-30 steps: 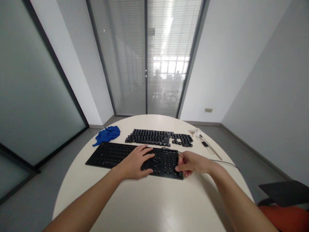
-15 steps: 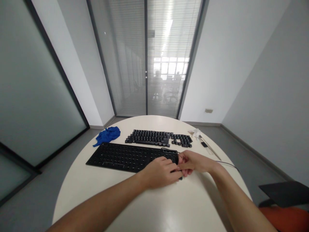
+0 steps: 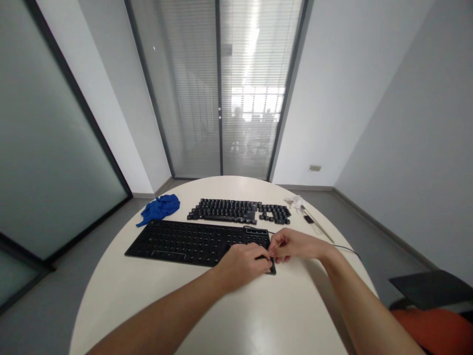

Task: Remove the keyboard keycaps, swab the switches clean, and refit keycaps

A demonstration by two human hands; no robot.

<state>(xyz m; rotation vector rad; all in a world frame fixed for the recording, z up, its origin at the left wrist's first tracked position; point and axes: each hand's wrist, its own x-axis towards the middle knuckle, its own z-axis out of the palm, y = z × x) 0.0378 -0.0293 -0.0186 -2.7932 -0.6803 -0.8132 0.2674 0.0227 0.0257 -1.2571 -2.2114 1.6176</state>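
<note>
A black keyboard (image 3: 173, 241) with its keycaps off lies slightly askew on the table. My left hand (image 3: 244, 266) is over its lower right part, fingers bent and closed on the right end. At that same right edge my right hand (image 3: 290, 245) has thumb and fingertips pinched together, touching or nearly touching the left fingertips. Whatever is between the right fingertips is too small or hidden to make out. Behind the keyboard, the loose black keycaps (image 3: 229, 209) are laid out in keyboard order, with a smaller number-pad group at their right.
A crumpled blue cloth (image 3: 160, 207) lies at the left. On the right are a white crumpled tissue (image 3: 294, 201), a small black piece (image 3: 308, 219), a thin stick (image 3: 321, 229) and a cable (image 3: 347, 249). Beyond the round white table (image 3: 236, 310) stands an orange and black chair (image 3: 436, 320).
My right hand has shifted up and its fingers have drawn back a little from the keyboard's lower right corner, which now shows. The camera view has turned slightly to the right.
</note>
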